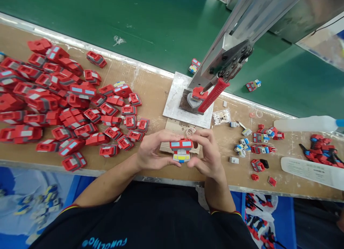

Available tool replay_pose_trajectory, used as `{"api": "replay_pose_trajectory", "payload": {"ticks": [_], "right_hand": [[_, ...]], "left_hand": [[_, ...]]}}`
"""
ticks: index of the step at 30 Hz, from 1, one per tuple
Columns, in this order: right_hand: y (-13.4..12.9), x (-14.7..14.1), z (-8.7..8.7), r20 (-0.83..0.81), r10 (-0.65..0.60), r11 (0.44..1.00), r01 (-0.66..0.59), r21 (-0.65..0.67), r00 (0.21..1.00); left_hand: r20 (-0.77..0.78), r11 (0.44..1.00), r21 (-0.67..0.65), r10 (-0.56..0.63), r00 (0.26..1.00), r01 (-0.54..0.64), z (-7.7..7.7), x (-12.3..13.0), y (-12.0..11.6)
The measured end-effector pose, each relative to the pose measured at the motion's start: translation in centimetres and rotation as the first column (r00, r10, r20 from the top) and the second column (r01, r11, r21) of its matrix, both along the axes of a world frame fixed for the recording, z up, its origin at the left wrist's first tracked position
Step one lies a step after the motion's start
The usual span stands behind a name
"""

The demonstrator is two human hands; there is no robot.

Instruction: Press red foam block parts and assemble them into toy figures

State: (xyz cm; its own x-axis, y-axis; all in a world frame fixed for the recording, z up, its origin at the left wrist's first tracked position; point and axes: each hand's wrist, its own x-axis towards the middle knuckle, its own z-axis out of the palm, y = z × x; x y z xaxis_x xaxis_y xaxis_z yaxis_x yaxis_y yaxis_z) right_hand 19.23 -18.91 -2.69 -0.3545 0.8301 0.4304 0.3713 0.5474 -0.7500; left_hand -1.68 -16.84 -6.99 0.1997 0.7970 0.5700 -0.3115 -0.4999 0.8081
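A green surface (pixel 150 33) spans 11 to 3 o'clock; the red parts (pixel 53 94) heap at 9 to 10. The lever press (pixel 225 62) stands at 1 o'clock. At centre, the left hand (pixel 154 148) and right hand (pixel 208 152) — 2 hands, slightly apart — grip 1 red-and-white toy piece (pixel 181 150).

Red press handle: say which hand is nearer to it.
Right. The right hand is on the near side of the red press handle, roughly in line with it; the left hand is also nearside but well off to the left.
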Motion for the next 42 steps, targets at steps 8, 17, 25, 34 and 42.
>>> {"api": "replay_pose_trajectory", "payload": {"ticks": [8, 17, 25, 34, 42], "right_hand": [[-0.4, 0.1, -0.8, -0.117, 0.031, 0.998, -0.036, -0.043, 0.993], [0.3, -0.1, -0.1, -0.186, -0.029, 0.996, 0.013, -0.088, 0.982], [4.1, 3.2, 0.5, 0.009, -0.129, 0.99, 0.13, -0.046, 0.992], [5.6, 3.8, 4.8, -0.155, 0.187, 0.978, -0.198, -0.058, 0.97], [11.7, 2.4, 15.3, -0.368, 0.088, 0.994, -0.056, 0.095, 0.926]], "left_hand": [[-0.139, 0.989, 0.143, 0.062, 0.988, -0.042, 1.0, 0.0, 0.0], [-0.317, 0.998, 0.037, 0.061, 0.947, -0.052, 3.3, 0.0, 0.5], [-0.638, 0.992, 0.049, -0.057, 0.768, 0.114, 5.8, -2.9, 12.0], [-0.931, 0.879, 0.018, -0.159, 0.33, 0.476, 4.6, 1.1, 18.7], [-0.896, 0.899, 0.059, -0.144, 0.419, 0.435, 3.7, 0.6, 18.3]]}}
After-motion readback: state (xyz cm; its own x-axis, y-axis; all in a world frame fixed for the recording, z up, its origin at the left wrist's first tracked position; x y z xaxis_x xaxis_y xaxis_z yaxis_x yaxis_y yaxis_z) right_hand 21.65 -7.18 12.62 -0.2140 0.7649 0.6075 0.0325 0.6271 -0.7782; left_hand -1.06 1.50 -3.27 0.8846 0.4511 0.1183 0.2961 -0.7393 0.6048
